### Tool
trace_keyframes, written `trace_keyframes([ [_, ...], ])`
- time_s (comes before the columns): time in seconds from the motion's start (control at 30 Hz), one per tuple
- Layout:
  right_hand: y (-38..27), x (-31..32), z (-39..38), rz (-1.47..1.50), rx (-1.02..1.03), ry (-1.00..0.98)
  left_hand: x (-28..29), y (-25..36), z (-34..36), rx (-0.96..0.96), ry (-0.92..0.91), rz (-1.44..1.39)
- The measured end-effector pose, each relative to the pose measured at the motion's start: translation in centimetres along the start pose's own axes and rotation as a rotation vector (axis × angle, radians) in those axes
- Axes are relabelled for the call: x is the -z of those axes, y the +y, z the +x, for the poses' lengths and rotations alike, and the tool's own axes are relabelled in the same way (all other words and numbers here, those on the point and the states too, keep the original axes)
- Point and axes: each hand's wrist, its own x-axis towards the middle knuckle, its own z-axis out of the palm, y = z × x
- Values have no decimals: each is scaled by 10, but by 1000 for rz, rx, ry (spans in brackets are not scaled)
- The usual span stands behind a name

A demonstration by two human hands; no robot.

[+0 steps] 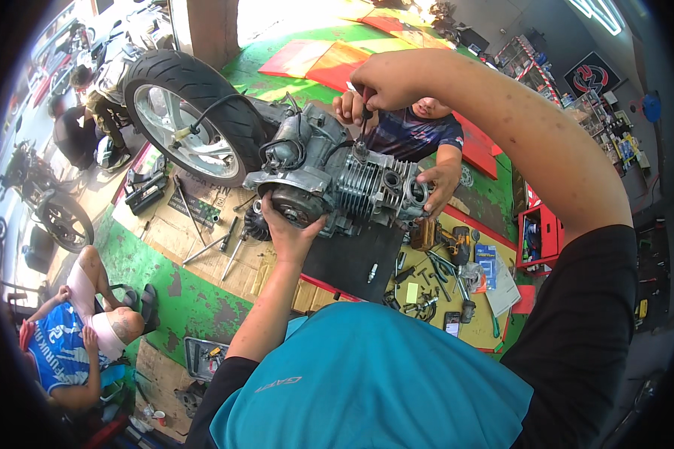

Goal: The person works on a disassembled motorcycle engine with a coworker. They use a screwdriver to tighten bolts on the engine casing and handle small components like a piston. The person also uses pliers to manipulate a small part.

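A scooter engine (307,172) with a finned cylinder (363,187) lies across the work table, its rear wheel (191,120) still attached at the left. My left hand (290,233) grips the round housing on the engine's near side, thumb and fingers spread around it. High over the cylinder, my right hand (389,81) is closed on a screwdriver (366,112) with a red and dark handle. Its shaft points down to the top of the engine; the tip's exact contact is hard to make out. A co-worker's hand (350,108) is beside the screwdriver, and their other hand (440,183) holds the cylinder's end.
Long-handled wrenches (202,247) lie on cardboard at the left. A yellow board (419,314) at the right carries pliers, bolts, a power drill (460,243) and a phone (451,323). A red tool cabinet (543,236) stands farther right. Someone sits at lower left (71,344).
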Motion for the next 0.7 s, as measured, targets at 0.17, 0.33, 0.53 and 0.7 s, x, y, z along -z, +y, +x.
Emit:
trace_keyframes([
  [0.17, -2, 1, 1, -14, -2, -9, 1, 1, 1, 0, -1, -3],
  [0.33, -11, 4, -3, -21, -44, 9, 3, 3, 1, 18, -8, 39],
  [0.53, -1, -6, 2, 39, 3, 62, 1, 2, 0, 42, -23, 8],
  [0.7, 1, -10, -3, 132, 134, 54, 2, 1, -1, 19, -12, 24],
])
